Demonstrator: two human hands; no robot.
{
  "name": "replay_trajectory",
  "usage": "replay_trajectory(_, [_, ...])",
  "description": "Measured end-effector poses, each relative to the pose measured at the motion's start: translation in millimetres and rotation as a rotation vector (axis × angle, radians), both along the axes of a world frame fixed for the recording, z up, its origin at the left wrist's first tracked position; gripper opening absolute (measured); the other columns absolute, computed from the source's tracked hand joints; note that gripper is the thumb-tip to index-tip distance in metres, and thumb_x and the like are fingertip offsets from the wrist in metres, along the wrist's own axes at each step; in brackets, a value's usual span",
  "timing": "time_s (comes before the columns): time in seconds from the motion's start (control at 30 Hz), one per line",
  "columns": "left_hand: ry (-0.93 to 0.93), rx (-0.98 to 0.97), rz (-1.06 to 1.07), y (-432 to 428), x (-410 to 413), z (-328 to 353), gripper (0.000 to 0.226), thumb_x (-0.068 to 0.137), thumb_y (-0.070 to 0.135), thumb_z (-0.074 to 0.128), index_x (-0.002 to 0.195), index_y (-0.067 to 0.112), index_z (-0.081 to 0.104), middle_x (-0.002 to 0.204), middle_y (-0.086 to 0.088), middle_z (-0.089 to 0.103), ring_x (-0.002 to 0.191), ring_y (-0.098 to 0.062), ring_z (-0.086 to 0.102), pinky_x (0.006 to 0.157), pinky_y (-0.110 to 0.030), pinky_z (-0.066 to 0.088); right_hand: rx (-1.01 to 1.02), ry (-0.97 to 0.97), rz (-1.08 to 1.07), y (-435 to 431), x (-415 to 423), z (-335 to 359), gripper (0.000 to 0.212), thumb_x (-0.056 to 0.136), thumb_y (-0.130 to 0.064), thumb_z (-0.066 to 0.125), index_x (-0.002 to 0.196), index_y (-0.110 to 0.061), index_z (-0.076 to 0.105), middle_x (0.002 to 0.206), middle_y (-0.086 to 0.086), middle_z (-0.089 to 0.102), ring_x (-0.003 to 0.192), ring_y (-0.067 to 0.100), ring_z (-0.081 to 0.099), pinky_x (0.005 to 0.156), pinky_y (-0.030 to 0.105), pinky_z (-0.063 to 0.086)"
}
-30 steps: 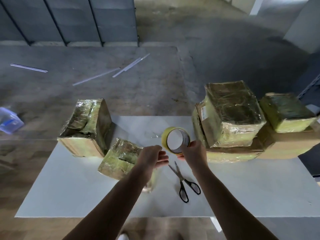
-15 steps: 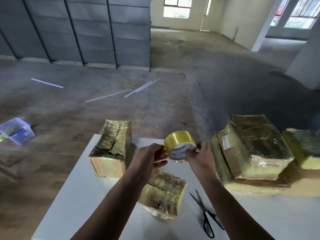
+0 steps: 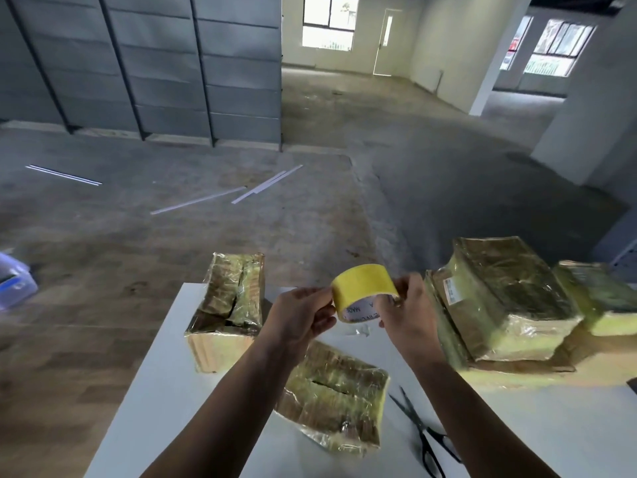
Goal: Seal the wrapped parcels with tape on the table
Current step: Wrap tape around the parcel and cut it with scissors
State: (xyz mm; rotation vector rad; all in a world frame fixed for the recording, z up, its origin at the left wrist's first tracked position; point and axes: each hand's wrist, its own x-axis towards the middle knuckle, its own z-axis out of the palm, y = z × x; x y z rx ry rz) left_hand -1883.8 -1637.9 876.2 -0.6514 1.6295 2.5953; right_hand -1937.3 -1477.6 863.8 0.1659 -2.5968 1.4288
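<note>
While both hands are raised above the white table (image 3: 165,391), the head view shows a roll of yellow tape (image 3: 362,286) held between them in the air, above the far middle of the tabletop. The left hand (image 3: 300,317) grips the roll's left edge with its fingers curled against the yellow band. The right hand (image 3: 408,312) grips the right side, fingers bent over the band and thumb close to the white printed core. Whether a loose end of tape has been lifted cannot be told.

Below the left forearm, a small parcel (image 3: 334,395) wrapped in shiny film lies on the table at an angle, with a dark slit across its top. A taller parcel (image 3: 227,312) stands at the table's far left edge, its film crumpled and its top dented. On the right, a large wrapped parcel (image 3: 499,298) with a small label on its near side rests on a flat parcel (image 3: 517,369). Just beside it, another wrapped parcel (image 3: 599,294) sits at the frame's right edge.

Black-handled scissors (image 3: 424,436) lie on the table between the small parcel and the right forearm, blades pointing away from the person. A scrap of clear film (image 3: 360,330) lies on the table under the roll.

Beyond the table, pale strips (image 3: 262,184) lie on the concrete floor, and a clear plastic container (image 3: 13,288) sits at the left edge.
</note>
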Motion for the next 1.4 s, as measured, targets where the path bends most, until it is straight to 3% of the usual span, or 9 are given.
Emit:
replay_trajectory(0.07, [-0.017,0.014,-0.033,-3.7,3.0,-1.5,0.008,0.093,0.001,0.056,0.089,0.000,0.063,0.069,-0.007,0.057,0.057,-0.011,0.055,0.054,-0.021,0.050,0.016,0.029,0.008,0.3,4.3,-2.5,0.019,0.084,-0.017,0.060,0.090,-0.013,0.043,0.076,0.004,0.057,0.068,0.029,0.062,0.061,0.043,0.051])
replay_trajectory(0.2, [-0.048,0.040,-0.039,-12.2,7.5,-10.1,0.014,0.094,-0.002,0.053,0.082,-0.001,0.060,0.066,-0.011,0.057,0.055,-0.014,0.055,0.051,-0.020,0.052,0.024,0.070,0.125,0.6,12.0,-5.9,0.020,0.089,-0.012,0.062,0.095,-0.008,0.043,0.079,-0.004,0.050,0.070,0.011,0.051,0.056,0.011,0.040])
replay_trajectory(0.4, [-0.133,0.040,-0.046,-17.8,13.6,-39.0,0.010,0.093,-0.004,0.054,0.097,-0.011,0.061,0.067,-0.013,0.060,0.051,-0.014,0.058,0.051,-0.023,0.053,-0.270,-0.081,0.329,1.8,22.2,-26.7,0.024,0.093,0.007,0.051,0.101,-0.012,0.038,0.094,0.015,0.066,0.087,0.010,0.069,0.069,0.019,0.052])
replay_trajectory(0.5, [-0.203,0.008,-0.051,-18.9,18.9,-53.6,0.006,0.090,-0.010,0.055,0.092,-0.013,0.059,0.062,-0.014,0.058,0.050,-0.014,0.057,0.045,-0.021,0.050,-0.115,-0.047,0.385,5.4,27.9,-42.5,0.038,0.091,0.001,0.055,0.100,-0.034,0.041,0.095,0.007,0.062,0.089,0.019,0.062,0.078,0.029,0.052])
replay_trajectory(0.63, [-0.291,-0.085,-0.006,-34.1,28.8,-72.6,0.015,0.091,-0.012,0.054,0.077,-0.006,0.057,0.067,-0.015,0.054,0.047,-0.012,0.056,0.042,-0.018,0.049,0.173,0.001,0.525,16.9,33.0,-48.2,0.043,0.075,-0.010,0.054,0.103,-0.041,0.045,0.109,-0.020,0.048,0.100,-0.004,0.048,0.086,0.010,0.037])
replay_trajectory(0.87, [-0.341,-0.375,-0.023,-73.6,35.4,-101.3,0.013,0.091,-0.003,0.060,0.078,-0.001,0.061,0.071,-0.012,0.057,0.063,-0.016,0.055,0.050,-0.017,0.051,0.747,0.083,0.724,33.4,35.5,-57.3,0.043,0.076,-0.024,0.067,0.118,-0.028,0.058,0.101,-0.005,0.047,0.084,0.025,0.057,0.071,0.027,0.039])
replay_trajectory(1.07, [-0.357,-0.438,-0.087,-83.5,25.9,-111.4,0.029,0.088,-0.001,0.061,0.061,0.005,0.051,0.059,-0.007,0.042,0.046,-0.011,0.042,0.042,-0.016,0.037,0.817,0.058,0.737,7.5,31.9,-38.0,0.034,0.080,-0.025,0.065,0.114,-0.029,0.060,0.101,-0.002,0.050,0.084,0.022,0.059,0.072,0.030,0.048])
replay_trajectory(1.2, [-0.371,-0.541,-0.105,-86.1,24.6,-127.2,0.031,0.078,0.020,0.077,0.076,-0.008,0.066,0.068,-0.014,0.058,0.061,-0.019,0.053,0.060,-0.025,0.046,0.889,-0.012,0.729,-0.8,36.3,-47.1,0.033,0.081,-0.027,0.063,0.114,-0.027,0.060,0.100,0.002,0.052,0.087,0.025,0.060,0.073,0.028,0.046])
replay_trajectory(1.4, [-0.388,-0.563,-0.107,-85.7,22.5,-142.2,0.034,0.081,0.020,0.076,0.092,-0.012,0.067,0.073,-0.014,0.060,0.059,-0.018,0.050,0.053,-0.021,0.040,0.955,-0.034,0.700,-10.4,39.0,-55.9,0.033,0.083,-0.033,0.065,0.114,-0.026,0.059,0.102,0.001,0.051,0.089,0.024,0.059,0.071,0.022,0.036])
